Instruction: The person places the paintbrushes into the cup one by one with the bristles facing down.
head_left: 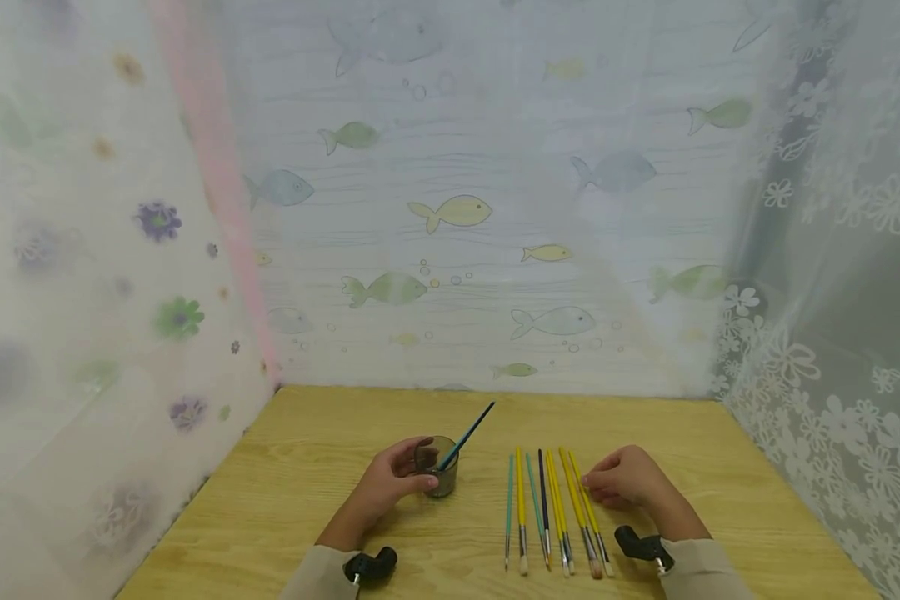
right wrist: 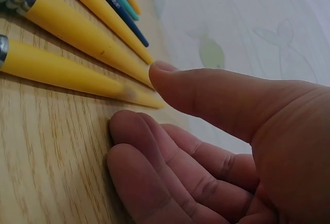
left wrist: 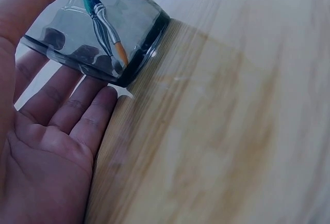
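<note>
At the middle of the table, my left hand (head_left: 390, 483) holds a smoky glass cup (head_left: 442, 485), thumb on the near side and fingers round the far side. Paintbrushes (head_left: 472, 431) lean in it with dark blue and teal handles; an orange-tipped bristle end (left wrist: 121, 53) shows low inside the glass in the left wrist view. My right hand (head_left: 630, 479) is beside the rightmost yellow paintbrush (right wrist: 67, 74), its fingers loosely bent. Thumb and fingers stand apart on either side of that handle's end in the right wrist view.
Several paintbrushes with yellow, teal (head_left: 509, 500) and dark blue (head_left: 543, 492) handles lie in a row, bristles toward me. The wooden table (head_left: 307, 442) is bounded by a fish-print curtain (head_left: 457, 333) behind and floral curtains (head_left: 187, 321) at the sides.
</note>
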A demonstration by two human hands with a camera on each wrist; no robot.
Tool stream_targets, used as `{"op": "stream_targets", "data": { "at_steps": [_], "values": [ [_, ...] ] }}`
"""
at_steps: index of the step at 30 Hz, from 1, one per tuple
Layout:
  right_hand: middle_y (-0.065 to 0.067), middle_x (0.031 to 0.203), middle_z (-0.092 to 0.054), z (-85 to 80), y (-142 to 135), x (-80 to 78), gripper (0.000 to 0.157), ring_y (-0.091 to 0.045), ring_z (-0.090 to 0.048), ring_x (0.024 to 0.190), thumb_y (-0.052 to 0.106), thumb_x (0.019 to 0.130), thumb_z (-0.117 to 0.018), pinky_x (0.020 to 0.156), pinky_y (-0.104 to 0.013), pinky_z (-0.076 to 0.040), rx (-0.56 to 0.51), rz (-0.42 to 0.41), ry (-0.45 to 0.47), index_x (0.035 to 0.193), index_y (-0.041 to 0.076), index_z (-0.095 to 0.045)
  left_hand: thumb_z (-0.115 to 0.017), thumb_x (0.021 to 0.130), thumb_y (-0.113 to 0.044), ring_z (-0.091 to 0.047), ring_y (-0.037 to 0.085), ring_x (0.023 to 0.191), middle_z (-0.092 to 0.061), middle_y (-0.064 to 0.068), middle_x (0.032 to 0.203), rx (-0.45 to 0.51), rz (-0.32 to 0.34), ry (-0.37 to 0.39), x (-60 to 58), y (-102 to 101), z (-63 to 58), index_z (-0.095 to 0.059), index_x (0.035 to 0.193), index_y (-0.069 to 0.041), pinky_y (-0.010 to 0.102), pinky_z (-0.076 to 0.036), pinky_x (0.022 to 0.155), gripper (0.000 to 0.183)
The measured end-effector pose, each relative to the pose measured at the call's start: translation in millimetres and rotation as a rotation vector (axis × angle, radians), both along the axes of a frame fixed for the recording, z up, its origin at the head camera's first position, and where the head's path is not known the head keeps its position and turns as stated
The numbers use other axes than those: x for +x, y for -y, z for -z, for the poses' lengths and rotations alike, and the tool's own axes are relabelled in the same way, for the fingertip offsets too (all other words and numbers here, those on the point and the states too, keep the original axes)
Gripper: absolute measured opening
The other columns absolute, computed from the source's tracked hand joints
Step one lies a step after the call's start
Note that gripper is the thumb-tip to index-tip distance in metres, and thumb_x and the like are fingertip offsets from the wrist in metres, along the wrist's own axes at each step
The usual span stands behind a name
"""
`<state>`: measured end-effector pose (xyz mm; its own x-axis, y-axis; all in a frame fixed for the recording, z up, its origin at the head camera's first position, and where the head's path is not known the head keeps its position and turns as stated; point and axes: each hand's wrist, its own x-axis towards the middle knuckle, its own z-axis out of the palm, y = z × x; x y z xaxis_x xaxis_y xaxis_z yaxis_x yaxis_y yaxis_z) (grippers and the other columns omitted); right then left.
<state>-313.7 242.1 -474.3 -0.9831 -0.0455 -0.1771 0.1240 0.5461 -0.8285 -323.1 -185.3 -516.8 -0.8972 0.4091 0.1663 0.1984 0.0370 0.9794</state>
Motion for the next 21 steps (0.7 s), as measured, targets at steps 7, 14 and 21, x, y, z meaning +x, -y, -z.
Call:
{"op": "stream_targets", "data": {
  "at_steps": [7, 14, 21],
  "values": [
    [-0.007, 0.079, -0.075, -3.1, 6.2, 3.3, 0.023, -0.018, -0.071, 0.071, 0.02, 0.083, -0.088, 0.063, -0.035, -0.061, 0.08, 0.004, -0.007, 0.094, 0.001, -0.081, -0.08, 0.093, -0.018, -0.054, 0.038, 0.139, -0.052, 0.023, 0.153, -0.012, -0.003, -0.013, -1.3, 0.8, 2.3, -0.046, 0.156, -0.012, 0.026, -0.055, 0.1, 0.072],
    [-0.006, 0.075, -0.072, -1.4, 9.0, 3.5, 0.021, -0.018, -0.068, 0.066, 0.019, 0.082, -0.089, 0.06, -0.033, -0.06, 0.148, 0.003, -0.023, 0.09, 0.001, -0.081, -0.08, 0.093, -0.017, -0.054, 0.037, 0.14, -0.052, 0.023, 0.152, -0.018, -0.012, -0.013, -1.5, 0.7, 3.2, -0.045, 0.156, -0.01, 0.027, -0.055, 0.101, 0.073],
    [-0.005, 0.072, -0.073, 1.1, 10.7, 2.8, 0.018, -0.017, -0.069, 0.063, 0.016, 0.08, -0.09, 0.058, -0.033, -0.06, 0.169, 0.005, -0.034, 0.086, 0.002, -0.08, -0.08, 0.092, -0.015, -0.053, 0.038, 0.14, -0.052, 0.023, 0.153, -0.007, -0.008, -0.005, -0.3, -0.3, 1.4, -0.044, 0.156, -0.008, 0.025, -0.054, 0.101, 0.074]
  ]
}}
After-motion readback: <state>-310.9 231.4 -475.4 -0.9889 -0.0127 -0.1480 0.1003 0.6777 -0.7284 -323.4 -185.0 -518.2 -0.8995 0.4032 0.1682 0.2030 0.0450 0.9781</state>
